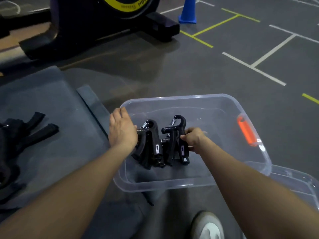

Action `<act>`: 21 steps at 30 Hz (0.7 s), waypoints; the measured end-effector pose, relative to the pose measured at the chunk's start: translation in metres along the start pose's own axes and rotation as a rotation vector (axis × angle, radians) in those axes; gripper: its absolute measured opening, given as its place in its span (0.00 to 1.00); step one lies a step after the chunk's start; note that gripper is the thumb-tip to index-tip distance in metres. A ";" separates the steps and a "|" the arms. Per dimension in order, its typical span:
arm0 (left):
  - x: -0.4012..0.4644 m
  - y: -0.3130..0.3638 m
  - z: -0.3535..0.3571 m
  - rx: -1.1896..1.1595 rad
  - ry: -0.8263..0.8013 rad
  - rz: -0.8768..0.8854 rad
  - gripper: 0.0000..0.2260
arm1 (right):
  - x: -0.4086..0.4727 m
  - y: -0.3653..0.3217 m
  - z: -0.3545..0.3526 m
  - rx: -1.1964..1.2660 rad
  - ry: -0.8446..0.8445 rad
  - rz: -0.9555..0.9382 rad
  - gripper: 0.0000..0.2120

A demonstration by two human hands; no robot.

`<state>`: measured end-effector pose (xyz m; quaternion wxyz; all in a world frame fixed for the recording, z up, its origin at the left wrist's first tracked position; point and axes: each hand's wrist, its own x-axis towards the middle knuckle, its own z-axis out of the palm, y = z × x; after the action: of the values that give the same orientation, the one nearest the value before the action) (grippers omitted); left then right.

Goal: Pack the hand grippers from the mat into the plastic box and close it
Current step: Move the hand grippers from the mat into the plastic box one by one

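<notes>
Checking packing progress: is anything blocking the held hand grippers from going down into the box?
Nothing visible. Both hands hold the hand grippers inside the open plastic box, bare bottom beneath.

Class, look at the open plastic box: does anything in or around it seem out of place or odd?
Nothing looks damaged. Both hands lower black hand grippers into the plastic box; its orange latch hangs open.

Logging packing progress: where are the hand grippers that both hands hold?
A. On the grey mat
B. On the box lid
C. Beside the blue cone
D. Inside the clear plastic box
D: the left hand and right hand hold the black hand grippers within the walls of the open clear plastic box.
</notes>
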<state>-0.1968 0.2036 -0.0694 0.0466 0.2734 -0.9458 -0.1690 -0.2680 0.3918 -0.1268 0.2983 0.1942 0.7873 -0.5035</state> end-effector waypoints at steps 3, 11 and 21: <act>0.004 -0.005 0.006 0.030 0.005 -0.015 0.31 | 0.011 0.007 0.008 -0.051 -0.056 0.019 0.14; 0.003 -0.006 0.009 0.071 0.020 0.025 0.31 | 0.014 0.013 0.006 -0.079 -0.121 0.057 0.12; 0.001 -0.005 0.008 0.065 0.016 0.030 0.31 | 0.021 0.019 0.009 -0.230 -0.049 -0.045 0.17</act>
<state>-0.1969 0.2010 -0.0787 0.0480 0.2622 -0.9543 -0.1352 -0.2692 0.3914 -0.1567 0.3263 0.1284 0.8366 -0.4209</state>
